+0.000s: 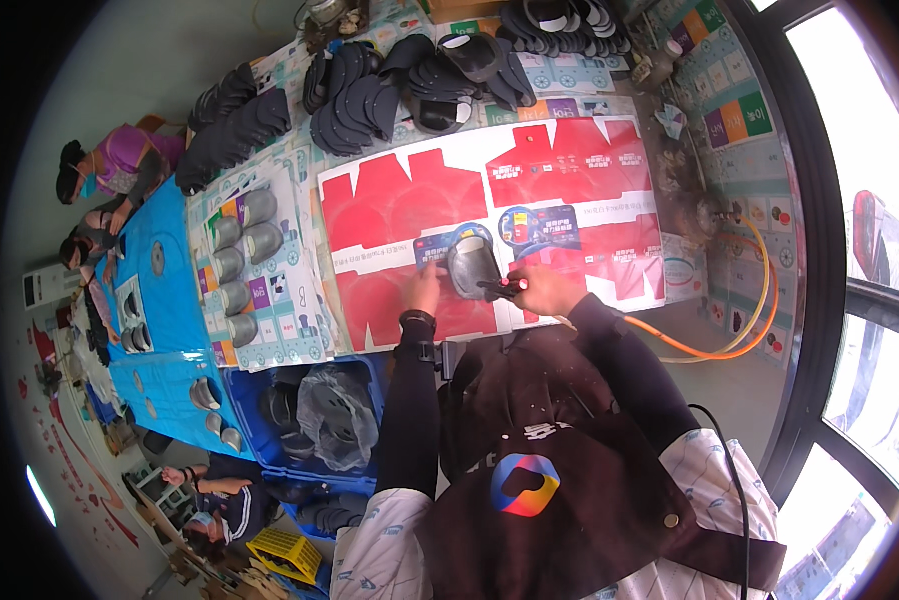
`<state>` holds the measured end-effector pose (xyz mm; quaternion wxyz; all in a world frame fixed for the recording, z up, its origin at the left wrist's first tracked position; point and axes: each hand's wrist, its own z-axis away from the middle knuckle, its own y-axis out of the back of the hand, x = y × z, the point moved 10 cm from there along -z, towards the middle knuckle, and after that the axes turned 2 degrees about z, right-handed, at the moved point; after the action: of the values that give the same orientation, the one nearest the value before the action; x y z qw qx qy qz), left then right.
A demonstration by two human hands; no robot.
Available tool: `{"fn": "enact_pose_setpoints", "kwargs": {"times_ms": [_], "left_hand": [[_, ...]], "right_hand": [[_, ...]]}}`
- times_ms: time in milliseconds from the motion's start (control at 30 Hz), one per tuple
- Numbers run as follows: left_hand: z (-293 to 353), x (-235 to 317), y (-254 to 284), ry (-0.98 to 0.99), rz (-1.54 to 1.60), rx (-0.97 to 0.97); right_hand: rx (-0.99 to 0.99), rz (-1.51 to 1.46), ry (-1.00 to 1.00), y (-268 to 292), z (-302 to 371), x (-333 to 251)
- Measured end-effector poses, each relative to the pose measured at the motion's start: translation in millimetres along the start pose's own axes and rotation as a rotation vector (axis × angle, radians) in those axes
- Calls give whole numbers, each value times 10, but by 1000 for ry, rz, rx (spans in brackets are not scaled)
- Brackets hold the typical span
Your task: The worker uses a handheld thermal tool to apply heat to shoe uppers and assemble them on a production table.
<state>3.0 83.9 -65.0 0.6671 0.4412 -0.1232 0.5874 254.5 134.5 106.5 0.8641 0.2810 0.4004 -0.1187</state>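
On the red-and-white printed cardboard in front of me rests a rounded grey shell [473,268] with a dark rim, its hollow turned up. My left hand [422,290] lies at the shell's left edge with the index finger stretched out; whether it touches the rim is hard to tell. A small black hand tool [506,288] is gripped in my right hand [547,292], its front end over the shell's lower right edge. An orange hose [659,335] runs from the wall side toward my right forearm; its join to the tool is hidden.
Stacks of dark curved pieces [354,105] line the table's far side. Several grey shells [231,265] sit on printed sheets at left. Blue crates [344,370] with dark pieces and clear plastic stand below. People [129,165] work at a blue table [159,290]. A glass door [839,200] stands right.
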Motion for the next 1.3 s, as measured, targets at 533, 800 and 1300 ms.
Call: {"fn": "enact_pose_setpoints", "kwargs": {"times_ms": [533, 800, 1300], "left_hand": [[331, 452, -105, -164, -107, 129], [387, 196, -111, -127, -37, 264], [493, -687, 2697, -118, 1351, 221]], "right_hand": [[338, -85, -83, 403, 32, 149], [291, -384, -176, 335, 383, 527], [345, -544, -199, 549, 512, 704]]}}
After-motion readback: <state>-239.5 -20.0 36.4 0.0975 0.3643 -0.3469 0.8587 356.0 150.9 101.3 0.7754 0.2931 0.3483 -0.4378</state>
